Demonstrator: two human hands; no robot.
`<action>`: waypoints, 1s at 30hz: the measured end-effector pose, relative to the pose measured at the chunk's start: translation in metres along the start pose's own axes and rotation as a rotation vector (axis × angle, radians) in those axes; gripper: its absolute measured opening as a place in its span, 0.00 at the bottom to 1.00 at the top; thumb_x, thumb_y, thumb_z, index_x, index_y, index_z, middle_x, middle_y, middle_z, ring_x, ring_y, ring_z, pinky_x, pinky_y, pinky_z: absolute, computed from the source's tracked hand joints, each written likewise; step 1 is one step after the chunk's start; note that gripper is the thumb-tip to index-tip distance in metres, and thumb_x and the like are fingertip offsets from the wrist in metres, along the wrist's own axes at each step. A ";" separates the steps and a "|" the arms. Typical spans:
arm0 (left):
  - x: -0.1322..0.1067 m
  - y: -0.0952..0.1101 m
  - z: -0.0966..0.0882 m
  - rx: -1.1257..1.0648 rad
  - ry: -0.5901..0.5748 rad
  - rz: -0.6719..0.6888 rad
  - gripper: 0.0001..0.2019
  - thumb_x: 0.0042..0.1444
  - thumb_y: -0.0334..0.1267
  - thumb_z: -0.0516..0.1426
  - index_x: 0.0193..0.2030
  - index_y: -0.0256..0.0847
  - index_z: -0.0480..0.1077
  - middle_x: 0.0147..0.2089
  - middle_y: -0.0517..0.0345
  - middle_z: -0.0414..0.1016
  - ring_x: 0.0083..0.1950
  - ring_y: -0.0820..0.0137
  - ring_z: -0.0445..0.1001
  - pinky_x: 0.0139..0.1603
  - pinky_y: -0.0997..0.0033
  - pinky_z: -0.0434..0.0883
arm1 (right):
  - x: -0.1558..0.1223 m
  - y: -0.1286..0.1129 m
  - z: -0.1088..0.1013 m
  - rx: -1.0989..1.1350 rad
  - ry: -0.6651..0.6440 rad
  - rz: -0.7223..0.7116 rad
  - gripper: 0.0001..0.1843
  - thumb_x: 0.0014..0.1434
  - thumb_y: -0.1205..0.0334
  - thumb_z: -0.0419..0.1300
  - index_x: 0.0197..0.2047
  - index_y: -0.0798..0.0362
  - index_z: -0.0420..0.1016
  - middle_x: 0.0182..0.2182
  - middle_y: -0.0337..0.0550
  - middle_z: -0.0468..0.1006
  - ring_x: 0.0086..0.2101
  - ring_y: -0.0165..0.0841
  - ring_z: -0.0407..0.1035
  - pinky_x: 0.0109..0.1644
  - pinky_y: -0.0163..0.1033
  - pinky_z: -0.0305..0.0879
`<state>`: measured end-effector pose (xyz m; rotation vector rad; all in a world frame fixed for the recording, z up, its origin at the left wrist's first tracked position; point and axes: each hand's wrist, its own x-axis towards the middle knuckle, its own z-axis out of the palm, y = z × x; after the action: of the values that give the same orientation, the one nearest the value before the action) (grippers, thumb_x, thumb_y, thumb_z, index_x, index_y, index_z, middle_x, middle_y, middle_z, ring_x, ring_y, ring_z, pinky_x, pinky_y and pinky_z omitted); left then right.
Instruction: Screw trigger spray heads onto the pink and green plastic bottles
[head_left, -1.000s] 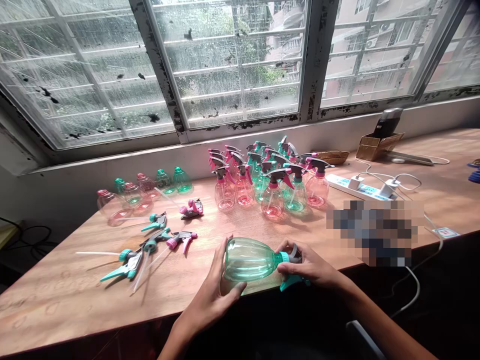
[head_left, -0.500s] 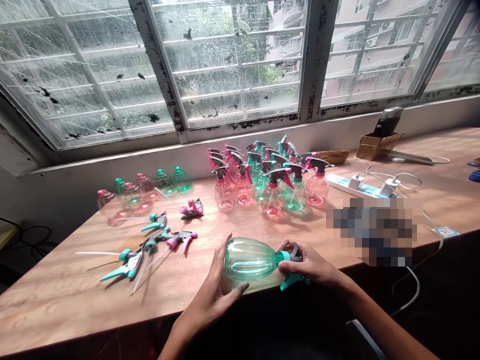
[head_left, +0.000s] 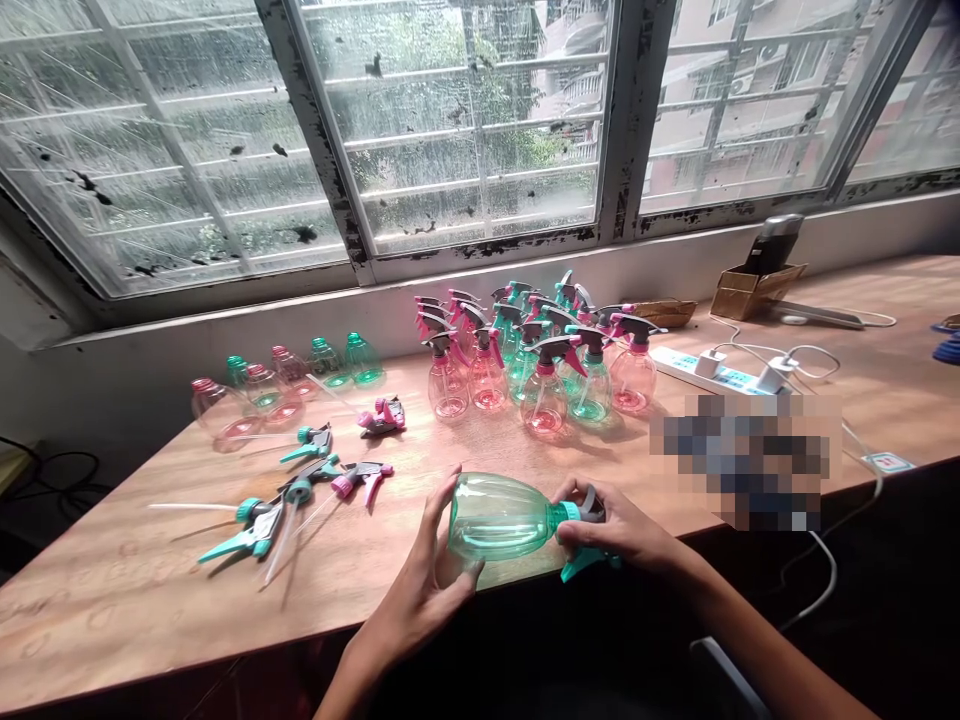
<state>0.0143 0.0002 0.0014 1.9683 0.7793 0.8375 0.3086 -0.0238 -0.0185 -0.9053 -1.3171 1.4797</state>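
A clear green spray bottle [head_left: 501, 520] lies sideways in my two hands over the table's front edge, its base to the left. My left hand [head_left: 429, 565] curves around the base, fingers behind it and thumb against its lower side. At the neck, my right hand [head_left: 606, 522] is closed on the spray head, whose turquoise trigger [head_left: 583, 562] points down below my fingers. Loose turquoise spray heads [head_left: 255, 525] and pink ones [head_left: 364, 478], some with visible white tubes, lie on the tabletop to the left.
Several bottles without heads [head_left: 229, 412] stand at the back left of the wooden table [head_left: 135, 590]. Assembled pink and green spray bottles [head_left: 546, 400] are grouped at the back middle. On the right are a power strip [head_left: 720, 372], a cardboard box [head_left: 754, 292] and a blurred-out patch [head_left: 750, 460].
My left thumb has drawn in against the bottle's lower side, and the bottle has turned slightly about its length. My right hand keeps its place on the spray head.
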 end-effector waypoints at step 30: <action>0.001 0.010 0.003 -0.123 -0.040 -0.037 0.48 0.65 0.40 0.61 0.76 0.62 0.27 0.81 0.51 0.30 0.78 0.51 0.43 0.74 0.46 0.52 | 0.001 0.000 0.000 -0.050 0.038 -0.016 0.21 0.54 0.53 0.74 0.43 0.52 0.71 0.29 0.36 0.81 0.29 0.33 0.76 0.33 0.34 0.69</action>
<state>0.0194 -0.0050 0.0095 1.8510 0.7212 0.8026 0.3080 -0.0227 -0.0185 -0.9488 -1.3352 1.4163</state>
